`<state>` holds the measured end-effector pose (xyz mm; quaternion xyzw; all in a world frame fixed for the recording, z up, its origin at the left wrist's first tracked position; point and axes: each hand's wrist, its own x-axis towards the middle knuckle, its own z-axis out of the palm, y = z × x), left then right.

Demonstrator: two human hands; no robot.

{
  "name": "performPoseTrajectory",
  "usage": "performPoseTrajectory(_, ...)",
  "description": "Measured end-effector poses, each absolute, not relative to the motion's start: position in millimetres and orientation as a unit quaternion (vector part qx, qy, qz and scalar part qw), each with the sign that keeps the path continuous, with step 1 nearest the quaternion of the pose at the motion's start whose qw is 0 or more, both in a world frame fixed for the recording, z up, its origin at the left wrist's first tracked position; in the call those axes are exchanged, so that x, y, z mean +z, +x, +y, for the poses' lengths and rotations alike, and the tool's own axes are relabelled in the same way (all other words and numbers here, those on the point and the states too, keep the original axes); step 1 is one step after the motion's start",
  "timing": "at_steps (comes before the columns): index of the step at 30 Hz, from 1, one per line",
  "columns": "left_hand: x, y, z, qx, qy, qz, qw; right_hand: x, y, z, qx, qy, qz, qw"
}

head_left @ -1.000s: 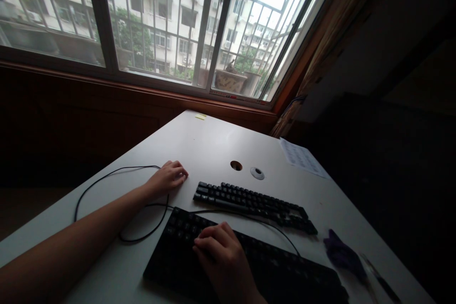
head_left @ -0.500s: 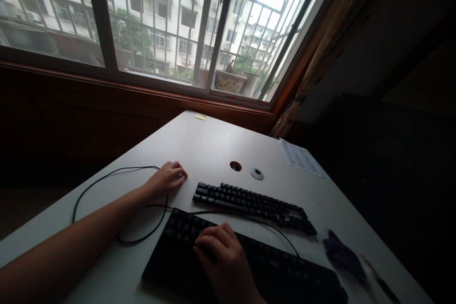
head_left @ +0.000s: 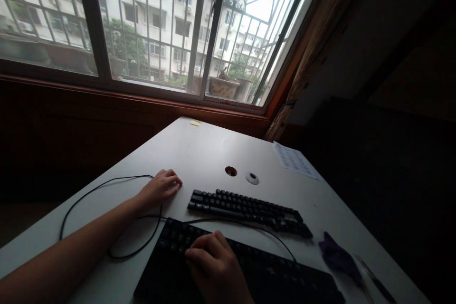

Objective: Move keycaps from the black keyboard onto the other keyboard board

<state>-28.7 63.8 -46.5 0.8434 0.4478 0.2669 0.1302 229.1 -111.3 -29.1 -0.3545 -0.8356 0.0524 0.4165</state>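
A black keyboard (head_left: 285, 275) lies at the front of the white desk (head_left: 210, 145). Over its left part is my right hand (head_left: 217, 261), thumb and fingers pressed together; whatever they hold, if anything, is hidden. Rows of keycaps show at the keyboard's far left, while its nearer part is too dark to make out. Behind it sits a block of black keycaps (head_left: 245, 209) in keyboard-like rows, with a gap near its right end. My left hand (head_left: 162, 187) rests on the desk left of that block, fingers loosely bent and holding nothing visible. A black cable (head_left: 103, 182) loops around and under my left arm.
To the right lie a purple cloth-like item (head_left: 337, 254) and a slim tool (head_left: 374, 278), both blurred. A round hole (head_left: 231, 171) and its grey cover (head_left: 252, 178) are farther back. Printed paper (head_left: 295, 159) lies at the right edge, a yellow note (head_left: 194, 123) at the far corner.
The view has shifted slightly, so everything on the desk appears a little lower and farther left. My right hand stays over the keyboard, and my left hand stays on the desk.
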Motion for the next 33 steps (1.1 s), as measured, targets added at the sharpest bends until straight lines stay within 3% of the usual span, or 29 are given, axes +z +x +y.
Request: performPoseTrajectory(33, -50, -29, 64, 0.274, 0.845, 0.441, 0.127, -40, 231, -106, 0.057, -0.362, -0.824, 0.431)
